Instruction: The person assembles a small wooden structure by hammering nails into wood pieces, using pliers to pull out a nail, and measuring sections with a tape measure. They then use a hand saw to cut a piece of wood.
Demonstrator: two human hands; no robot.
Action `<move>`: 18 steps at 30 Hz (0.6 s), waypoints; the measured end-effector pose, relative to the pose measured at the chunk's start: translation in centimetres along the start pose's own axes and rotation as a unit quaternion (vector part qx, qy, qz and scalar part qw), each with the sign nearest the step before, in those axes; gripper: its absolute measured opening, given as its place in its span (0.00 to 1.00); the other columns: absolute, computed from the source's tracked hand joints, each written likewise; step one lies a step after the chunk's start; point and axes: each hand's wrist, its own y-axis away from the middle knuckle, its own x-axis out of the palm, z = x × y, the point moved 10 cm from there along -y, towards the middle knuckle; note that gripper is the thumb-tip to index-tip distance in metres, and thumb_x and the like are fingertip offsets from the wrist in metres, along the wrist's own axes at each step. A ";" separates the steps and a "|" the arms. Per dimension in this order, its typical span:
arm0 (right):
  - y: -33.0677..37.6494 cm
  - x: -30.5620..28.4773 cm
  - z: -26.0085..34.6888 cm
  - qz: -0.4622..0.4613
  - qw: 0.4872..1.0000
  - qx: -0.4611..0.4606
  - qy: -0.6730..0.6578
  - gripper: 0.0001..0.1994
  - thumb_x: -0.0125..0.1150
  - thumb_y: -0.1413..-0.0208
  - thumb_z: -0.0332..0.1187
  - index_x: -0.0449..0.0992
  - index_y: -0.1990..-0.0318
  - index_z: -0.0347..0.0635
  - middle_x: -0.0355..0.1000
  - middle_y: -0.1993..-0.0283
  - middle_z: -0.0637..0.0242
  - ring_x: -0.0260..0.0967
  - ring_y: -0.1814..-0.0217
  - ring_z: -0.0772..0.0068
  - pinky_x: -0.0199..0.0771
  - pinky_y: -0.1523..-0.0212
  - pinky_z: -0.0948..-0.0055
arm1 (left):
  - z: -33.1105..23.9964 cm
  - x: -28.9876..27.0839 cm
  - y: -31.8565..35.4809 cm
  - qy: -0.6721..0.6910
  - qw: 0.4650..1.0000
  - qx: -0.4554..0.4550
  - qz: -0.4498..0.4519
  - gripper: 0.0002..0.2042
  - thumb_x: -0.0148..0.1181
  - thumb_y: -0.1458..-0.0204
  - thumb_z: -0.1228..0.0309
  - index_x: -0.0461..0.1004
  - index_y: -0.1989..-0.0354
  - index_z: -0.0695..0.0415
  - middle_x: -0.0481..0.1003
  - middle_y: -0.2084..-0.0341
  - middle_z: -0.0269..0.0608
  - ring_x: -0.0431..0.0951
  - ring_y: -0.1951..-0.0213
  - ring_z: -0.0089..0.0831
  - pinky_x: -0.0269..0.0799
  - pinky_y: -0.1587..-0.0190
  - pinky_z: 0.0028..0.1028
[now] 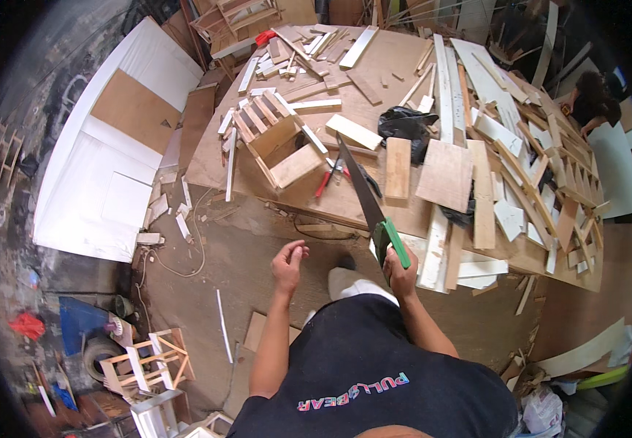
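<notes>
My right hand (401, 274) is wrapped round the green handle of a hand saw (363, 191). Its dark blade points up and away, over the near edge of the work table (257, 179). Nothing is in my left hand (288, 266), which hangs in the air short of the table with its fingers partly curled and apart. Past the blade lies a pale wood block (353, 132). Left of the saw, on the table, are red-handled pliers (324, 182) and a small slatted wooden box (287, 150). A wood board (398, 168) lies right of the blade.
A black plastic bag (407, 125) sits mid-table. Wood offcuts and long planks (444, 95) pile up at the right, some overhanging the edge. Another person (595, 98) is at the far right. Scraps and a cord (201, 248) lie on the floor, with wooden frames (157, 363) at lower left.
</notes>
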 end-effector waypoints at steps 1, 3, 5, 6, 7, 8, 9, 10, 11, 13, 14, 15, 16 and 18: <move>-1.6 1.2 -0.7 -0.007 1.000 0.002 -0.003 0.09 0.59 0.35 0.35 0.73 0.63 0.38 0.65 0.76 0.76 0.60 0.78 0.85 0.59 0.77 0.79 | -0.8 -1.6 -2.3 -0.038 0.999 0.011 -0.010 0.11 0.55 0.34 0.73 0.79 0.48 0.63 0.83 0.62 0.39 0.82 0.60 0.25 0.78 0.52 0.26; -4.5 3.4 -2.3 -0.040 0.999 0.001 -0.009 0.09 0.60 0.36 0.34 0.74 0.65 0.38 0.65 0.76 0.75 0.60 0.75 0.83 0.61 0.73 0.76 | -2.7 -4.7 -6.4 -0.086 0.996 0.025 -0.011 0.11 0.56 0.34 0.74 0.80 0.49 0.63 0.83 0.60 0.39 0.81 0.58 0.25 0.76 0.50 0.26; -6.5 5.7 -3.3 -0.073 0.996 -0.036 0.040 0.10 0.61 0.37 0.33 0.74 0.67 0.37 0.66 0.77 0.74 0.60 0.74 0.81 0.63 0.71 0.74 | -3.9 -7.0 -10.6 -0.116 0.993 0.033 -0.004 0.11 0.58 0.36 0.74 0.80 0.48 0.62 0.83 0.58 0.40 0.81 0.55 0.28 0.76 0.47 0.28; -7.4 7.2 -2.5 -0.085 0.992 -0.058 0.069 0.10 0.62 0.37 0.33 0.74 0.68 0.37 0.66 0.77 0.73 0.61 0.74 0.80 0.64 0.71 0.73 | -4.1 -8.1 -12.9 -0.124 0.992 0.035 -0.002 0.12 0.59 0.38 0.75 0.80 0.48 0.60 0.83 0.56 0.41 0.82 0.53 0.31 0.75 0.46 0.29; -7.8 8.3 -1.6 -0.093 0.987 -0.075 0.108 0.10 0.63 0.38 0.32 0.73 0.69 0.37 0.69 0.75 0.70 0.63 0.73 0.77 0.66 0.69 0.71 | -4.2 -9.0 -15.2 -0.131 0.991 0.038 0.003 0.13 0.61 0.39 0.75 0.79 0.47 0.59 0.82 0.54 0.42 0.82 0.51 0.34 0.75 0.44 0.31; -8.5 9.3 -1.2 -0.098 0.984 -0.092 0.116 0.09 0.63 0.38 0.32 0.74 0.69 0.37 0.70 0.75 0.69 0.64 0.72 0.77 0.66 0.68 0.71 | -5.4 -9.2 -17.4 -0.208 0.974 0.087 0.034 0.16 0.63 0.42 0.76 0.78 0.44 0.57 0.80 0.50 0.45 0.79 0.47 0.37 0.73 0.41 0.33; -9.4 10.3 -1.3 -0.108 0.981 -0.108 0.121 0.09 0.63 0.38 0.32 0.74 0.68 0.37 0.71 0.74 0.68 0.65 0.72 0.77 0.67 0.68 0.72 | -6.5 -9.0 -19.7 -0.284 0.946 0.139 0.069 0.20 0.65 0.45 0.76 0.77 0.42 0.54 0.78 0.46 0.48 0.77 0.42 0.41 0.71 0.38 0.35; -10.2 11.3 -1.4 -0.121 0.977 -0.124 0.127 0.09 0.63 0.38 0.32 0.75 0.67 0.36 0.72 0.74 0.67 0.65 0.72 0.78 0.67 0.68 0.72 | -7.3 -8.4 -22.0 -0.356 0.909 0.192 0.105 0.24 0.67 0.47 0.77 0.75 0.39 0.52 0.76 0.42 0.51 0.74 0.38 0.44 0.68 0.35 0.37; -10.7 12.3 -1.6 -0.125 0.971 -0.151 0.138 0.07 0.63 0.38 0.32 0.77 0.63 0.36 0.72 0.74 0.66 0.66 0.72 0.76 0.68 0.68 0.72 | -7.5 -6.8 -23.9 -0.415 0.862 0.219 0.189 0.37 0.74 0.57 0.76 0.69 0.33 0.47 0.63 0.31 0.55 0.57 0.27 0.50 0.54 0.25 0.43; -11.5 14.4 -1.7 -0.132 0.957 -0.178 0.188 0.08 0.64 0.40 0.31 0.79 0.58 0.36 0.73 0.73 0.64 0.68 0.73 0.75 0.69 0.68 0.73 | -7.3 -5.8 -27.3 -0.523 0.770 0.259 0.257 0.41 0.78 0.61 0.72 0.68 0.33 0.47 0.58 0.28 0.53 0.52 0.25 0.50 0.48 0.24 0.45; -11.7 15.4 -2.1 -0.146 0.951 -0.166 0.215 0.09 0.64 0.40 0.31 0.80 0.56 0.37 0.75 0.70 0.62 0.71 0.71 0.72 0.71 0.67 0.72 | -7.3 -5.1 -29.1 -0.569 0.715 0.290 0.284 0.44 0.80 0.63 0.71 0.67 0.32 0.47 0.56 0.27 0.53 0.49 0.24 0.50 0.46 0.23 0.46; -12.0 16.5 -2.5 -0.157 0.945 -0.155 0.241 0.10 0.64 0.41 0.31 0.80 0.54 0.37 0.77 0.66 0.60 0.74 0.70 0.69 0.72 0.66 0.71 | -6.7 -5.1 -31.3 -0.593 0.676 0.311 0.307 0.46 0.82 0.67 0.65 0.67 0.32 0.48 0.54 0.26 0.52 0.48 0.24 0.51 0.43 0.23 0.49; -12.3 17.6 -2.8 -0.168 0.938 -0.143 0.268 0.12 0.65 0.41 0.31 0.80 0.52 0.38 0.80 0.63 0.58 0.78 0.68 0.66 0.73 0.65 0.70 | -5.8 -4.6 -32.8 -0.572 0.650 0.353 0.354 0.46 0.82 0.67 0.64 0.67 0.32 0.50 0.55 0.26 0.52 0.48 0.23 0.50 0.43 0.23 0.48; -12.2 19.7 -3.6 -0.209 0.925 -0.127 0.292 0.14 0.65 0.41 0.32 0.79 0.49 0.38 0.82 0.56 0.56 0.80 0.65 0.62 0.76 0.63 0.67 | -3.8 -3.4 -34.2 -0.512 0.594 0.426 0.451 0.46 0.81 0.67 0.63 0.68 0.33 0.53 0.56 0.26 0.52 0.49 0.23 0.48 0.43 0.22 0.46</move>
